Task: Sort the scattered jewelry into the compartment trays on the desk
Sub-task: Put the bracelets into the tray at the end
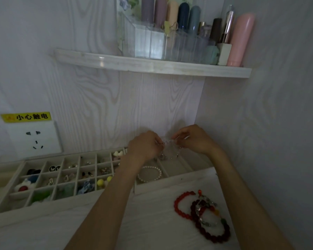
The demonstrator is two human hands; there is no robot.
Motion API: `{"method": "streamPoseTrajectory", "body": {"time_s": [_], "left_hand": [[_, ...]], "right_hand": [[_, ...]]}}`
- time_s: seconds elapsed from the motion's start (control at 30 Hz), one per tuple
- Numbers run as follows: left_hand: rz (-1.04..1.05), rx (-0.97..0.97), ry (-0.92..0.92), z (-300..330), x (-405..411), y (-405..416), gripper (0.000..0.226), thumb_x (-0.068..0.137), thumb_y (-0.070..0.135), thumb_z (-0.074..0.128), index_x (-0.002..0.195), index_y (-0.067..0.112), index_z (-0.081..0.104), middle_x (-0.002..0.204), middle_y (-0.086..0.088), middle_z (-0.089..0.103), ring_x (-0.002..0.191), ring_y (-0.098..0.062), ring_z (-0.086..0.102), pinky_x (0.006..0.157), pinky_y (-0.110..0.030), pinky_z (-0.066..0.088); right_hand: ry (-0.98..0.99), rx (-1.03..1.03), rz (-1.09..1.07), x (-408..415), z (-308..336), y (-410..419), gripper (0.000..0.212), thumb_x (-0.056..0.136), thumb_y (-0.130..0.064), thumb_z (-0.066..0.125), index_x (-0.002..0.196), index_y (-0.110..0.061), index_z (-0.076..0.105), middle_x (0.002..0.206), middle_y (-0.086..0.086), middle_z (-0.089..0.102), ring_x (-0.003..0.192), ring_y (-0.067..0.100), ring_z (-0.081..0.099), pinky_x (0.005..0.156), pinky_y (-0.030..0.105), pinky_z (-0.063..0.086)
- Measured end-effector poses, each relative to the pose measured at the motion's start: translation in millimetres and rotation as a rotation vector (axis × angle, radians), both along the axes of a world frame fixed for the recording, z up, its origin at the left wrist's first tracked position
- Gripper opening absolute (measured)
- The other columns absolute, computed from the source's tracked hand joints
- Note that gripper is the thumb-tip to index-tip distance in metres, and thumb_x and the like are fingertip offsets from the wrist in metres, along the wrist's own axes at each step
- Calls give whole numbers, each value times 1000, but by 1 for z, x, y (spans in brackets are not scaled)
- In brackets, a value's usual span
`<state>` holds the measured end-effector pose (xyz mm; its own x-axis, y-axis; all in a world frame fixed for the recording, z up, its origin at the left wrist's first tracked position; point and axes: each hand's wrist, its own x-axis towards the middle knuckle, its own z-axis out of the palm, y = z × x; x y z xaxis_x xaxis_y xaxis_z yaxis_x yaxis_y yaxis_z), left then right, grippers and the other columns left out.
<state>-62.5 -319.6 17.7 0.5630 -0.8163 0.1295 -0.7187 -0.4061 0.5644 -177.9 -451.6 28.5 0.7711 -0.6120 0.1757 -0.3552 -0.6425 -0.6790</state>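
Head view is showing your two hands raised together above the right tray (172, 179), and you are holding a thin, pale beaded bracelet (167, 141) stretched between them. Your left hand (145, 147) is pinching one end of it with curled fingers, and your right hand (193, 139) is pinching the other end in the same way, so both grips are closing on this one piece. The bracelet is hanging in the air, not touching the tray. I cannot tell if you are working on a clasp or only straightening the strand, because it is small and a little blurred.

I am judging that you are in the middle of the sorting: the left tray (0, 201) with small compartments is already carrying earrings and little ornaments, and a pearl bracelet (149, 174) is lying in one long compartment of the right tray. The long compartments to the right of it are looking free, as far as I can see.

On the counter (79, 228), near your right forearm, a red bead bracelet (179, 204), a dark red bracelet (222, 233) and a mixed-colour strand (209, 209) are lying tangled together, waiting for their turn.

For the next move, you are probably needing to lower the pale bracelet into a free long compartment and release both ends gently, so it is not falling on the pearl one.
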Motion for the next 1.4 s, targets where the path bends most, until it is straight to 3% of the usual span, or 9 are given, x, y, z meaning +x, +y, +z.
{"method": "streamPoseTrajectory", "body": {"time_s": [0.13,0.27,0.47,0.57,0.73,0.93,1.13,1.3,1.4], "left_hand": [[62,-3,-147,-10,-1,2,22,88,36,60,107,28,67,122,2,62,112,-20,58,90,-29,43],[93,-28,-247,-13,-3,1,27,88,36,60,112,27,67,120,1,64,110,-20,59,88,-28,43],[73,-25,-262,-8,3,5,28,91,19,55,116,26,64,123,3,62,113,-17,57,90,-25,40],[-76,84,-246,0,3,7,30,93,15,49,114,27,67,128,1,59,116,-18,54,97,-27,40],[-249,335,-285,-1,2,4,39,98,19,39,130,36,53,141,-1,47,129,-20,39,108,-33,28],[-241,354,-302,-1,6,9,38,97,18,41,126,37,56,139,1,49,129,-19,36,106,-32,23],[-198,159,-37,6,20,13,25,90,16,59,113,23,67,128,0,58,115,-18,54,102,-34,41],[-3,268,-81,2,22,11,29,73,24,76,101,19,72,105,0,69,94,-17,64,89,-33,52],[40,251,-154,-1,12,9,31,74,28,75,104,21,70,105,1,68,95,-17,63,85,-29,51]], "right_hand": [[47,-84,5,5,-11,-1,20,77,-5,71,95,-15,74,82,-7,67,76,3,61,67,9,44],[6,-102,-63,7,-21,1,17,75,-12,73,88,-23,74,79,-7,68,80,6,64,77,23,52],[-84,-123,-79,10,-29,8,14,77,-13,72,87,-22,74,90,-2,72,82,8,64,78,24,53],[-1,-188,-99,5,-20,3,22,75,-9,71,91,-23,74,92,-2,72,81,8,62,75,21,48],[305,-204,-33,-5,-3,5,20,75,-18,75,94,-25,74,74,-8,58,74,7,55,66,19,42],[384,-222,-51,-1,-10,11,24,76,-21,75,98,-29,73,75,-12,51,78,8,53,69,19,37],[378,-199,-26,-3,-11,11,26,79,-23,72,105,-29,71,74,-14,47,80,8,53,70,20,38],[158,-254,-31,-3,11,15,25,83,-17,68,107,-25,69,85,-4,55,82,10,54,76,22,43],[212,-256,2,-5,23,22,20,85,-16,65,101,-25,71,86,-2,57,83,11,55,75,22,43]]}}
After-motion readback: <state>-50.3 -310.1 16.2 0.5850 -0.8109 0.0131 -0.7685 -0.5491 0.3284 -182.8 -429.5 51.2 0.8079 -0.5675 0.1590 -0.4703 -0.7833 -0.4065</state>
